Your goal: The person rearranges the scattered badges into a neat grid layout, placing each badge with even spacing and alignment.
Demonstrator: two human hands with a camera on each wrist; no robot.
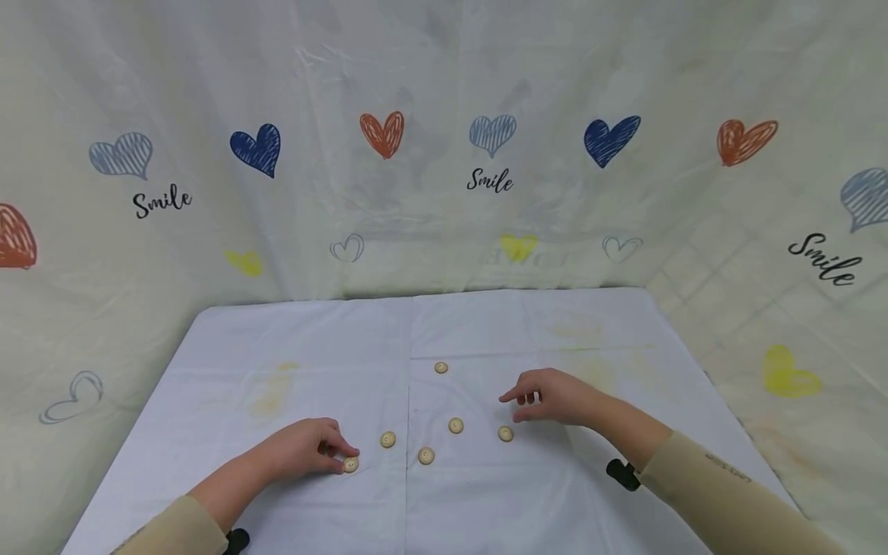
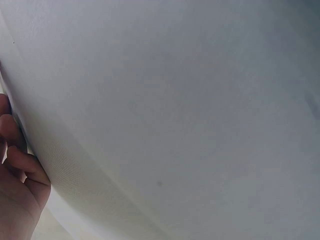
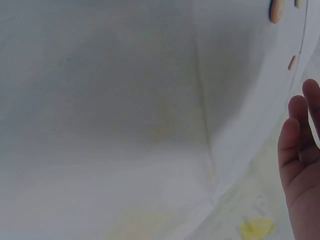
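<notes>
Several small round wooden buttons, pale with holes at the centre, lie on a white cloth. In the head view, my left hand (image 1: 308, 449) pinches the leftmost button (image 1: 351, 464) at its rim between thumb and index finger. Only part of the left hand (image 2: 22, 185) shows in the left wrist view, and its button is hidden there. My right hand (image 1: 558, 397) is over the right side of the cloth, index finger pointing left, with nothing in its fingers. Just below its thumb lies a button (image 1: 506, 433). The right wrist view shows the right hand (image 3: 302, 160) with fingers parted from the thumb.
Four corners aside, the white cloth (image 1: 333, 347) covers the whole table. Between the hands lie a button (image 1: 388, 439), another button (image 1: 426, 455) and a third button (image 1: 455, 425); a farther button (image 1: 441, 368) sits behind them. A heart-printed curtain (image 1: 430, 208) hangs at the back and sides.
</notes>
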